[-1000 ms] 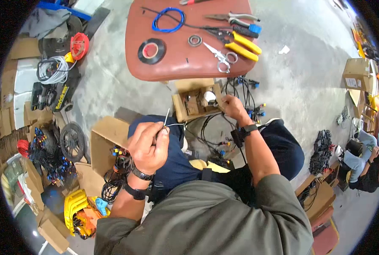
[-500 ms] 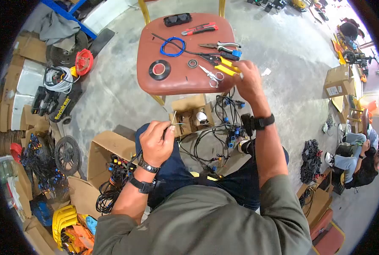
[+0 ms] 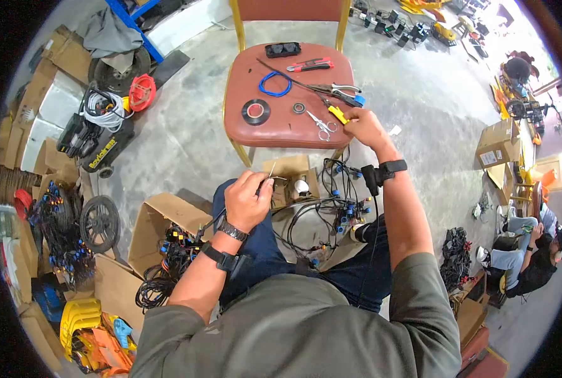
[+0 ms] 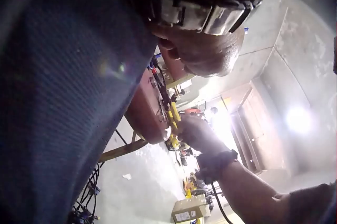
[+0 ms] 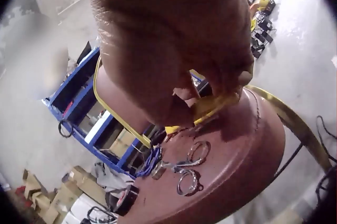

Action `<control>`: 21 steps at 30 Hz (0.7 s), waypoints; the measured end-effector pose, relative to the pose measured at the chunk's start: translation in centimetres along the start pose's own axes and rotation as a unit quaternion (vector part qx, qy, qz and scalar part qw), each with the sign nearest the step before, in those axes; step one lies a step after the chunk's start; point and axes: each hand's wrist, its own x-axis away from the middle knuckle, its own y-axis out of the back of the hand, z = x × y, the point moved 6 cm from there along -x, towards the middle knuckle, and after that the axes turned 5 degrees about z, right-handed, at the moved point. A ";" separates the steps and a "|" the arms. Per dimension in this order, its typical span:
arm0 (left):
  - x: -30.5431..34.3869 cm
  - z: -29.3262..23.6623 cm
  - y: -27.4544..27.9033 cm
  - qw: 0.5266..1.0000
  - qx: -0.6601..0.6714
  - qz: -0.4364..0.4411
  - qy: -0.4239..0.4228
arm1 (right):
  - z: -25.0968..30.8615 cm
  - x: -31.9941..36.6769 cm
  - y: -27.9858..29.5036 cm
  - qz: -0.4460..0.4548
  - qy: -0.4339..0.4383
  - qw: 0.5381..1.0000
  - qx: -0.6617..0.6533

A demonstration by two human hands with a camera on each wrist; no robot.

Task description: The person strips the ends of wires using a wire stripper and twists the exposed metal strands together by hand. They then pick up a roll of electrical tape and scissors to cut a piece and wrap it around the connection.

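Observation:
My left hand point(image 3: 248, 200) is held over my left thigh, thumb and fingertips pinching a cable point(image 3: 272, 170) with thin wire ends sticking out. At the front right of the red chair seat point(image 3: 293, 137), my right hand point(image 3: 368, 129) grips the yellow handles of the wire strippers point(image 3: 337, 114). In the right wrist view, fingers curl round a yellow handle point(image 5: 208, 109) close over the seat. Left of that hand lie small scissors point(image 3: 325, 128), a metal ring point(image 3: 299, 108) and black tape point(image 3: 255, 112). Pliers point(image 3: 341, 89) lie behind the strippers.
A blue wire coil point(image 3: 274, 92), a red utility knife point(image 3: 311, 65) and a black case point(image 3: 283, 49) lie farther back on the seat. Below the chair stand a small cardboard box point(image 3: 281, 165) and tangled cables point(image 3: 341, 211). An open carton point(image 3: 173, 211) stands at left.
My right hand has gone from beside the floor box up to the chair and taken hold of the wire strippers. The left hand keeps its pinch on the cable. The head view has tilted up.

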 end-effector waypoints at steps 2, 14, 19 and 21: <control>0.0 0.0 -0.1 1.000 -0.010 -0.003 -0.005 | -0.3 0.9 0.7 0.022 -0.061 0.994 -0.090; 0.5 0.4 -1.3 0.999 -0.037 -0.001 -0.023 | -0.5 14.7 -2.5 0.036 0.028 0.778 -0.626; 0.6 0.1 -1.8 0.999 -0.033 0.036 -0.020 | -0.2 16.4 -5.5 0.026 -0.037 0.824 -0.564; 0.1 0.7 -2.1 0.997 -0.037 0.064 -0.014 | 0.9 17.5 -5.5 0.053 -0.019 0.855 -0.516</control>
